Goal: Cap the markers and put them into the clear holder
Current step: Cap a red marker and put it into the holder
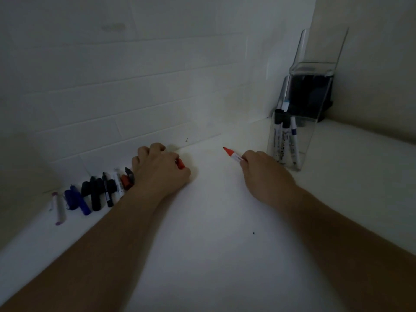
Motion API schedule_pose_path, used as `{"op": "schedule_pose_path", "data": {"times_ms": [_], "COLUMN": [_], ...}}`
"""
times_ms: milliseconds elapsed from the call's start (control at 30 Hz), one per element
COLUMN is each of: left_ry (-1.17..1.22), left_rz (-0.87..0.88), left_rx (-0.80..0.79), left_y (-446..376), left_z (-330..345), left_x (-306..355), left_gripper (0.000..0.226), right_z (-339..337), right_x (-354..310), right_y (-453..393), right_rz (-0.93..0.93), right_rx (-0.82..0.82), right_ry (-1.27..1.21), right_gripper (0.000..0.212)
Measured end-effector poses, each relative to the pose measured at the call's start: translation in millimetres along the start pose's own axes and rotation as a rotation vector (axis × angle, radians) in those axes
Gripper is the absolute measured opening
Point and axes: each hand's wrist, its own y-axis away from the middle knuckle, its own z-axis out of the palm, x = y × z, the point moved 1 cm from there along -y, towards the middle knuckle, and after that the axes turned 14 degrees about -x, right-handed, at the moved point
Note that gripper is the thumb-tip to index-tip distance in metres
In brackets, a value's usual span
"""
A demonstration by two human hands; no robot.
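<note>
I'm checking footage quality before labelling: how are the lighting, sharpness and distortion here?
Head view: dim and underexposed, with soft focus throughout; the red marker in the right hand stays readable, the markings on the markers in the clear holder are blurred; wide-angle bending curves the wall tile lines; no strong glare.

Two hands were out, left hand (158, 170) and right hand (263, 170), one uncapped red marker (233, 156), one red cap (180, 164), one clear holder (301, 140), three markers inside it (286, 140), roughly eight more markers and caps in a row (99, 192), exact count too blurred to tell
</note>
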Motion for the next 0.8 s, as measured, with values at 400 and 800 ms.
{"op": "schedule_pose_path", "data": {"times_ms": [400, 800], "left_ry": [0.349, 0.675], "left_rz": [0.137, 0.337], "left_rx": [0.197, 0.137], "left_y": [4, 19], "left_z": [-6, -4], "left_x": [12, 25], "left_gripper": [0.031, 0.013], "right_z": [-14, -17], "right_x": [11, 3], "right_y": [-2, 7], "right_rz": [-0.041, -0.2], "right_rx": [0.039, 0.116], "right_ry": [-0.318, -0.499], "right_gripper": [0.024, 0.03]}}
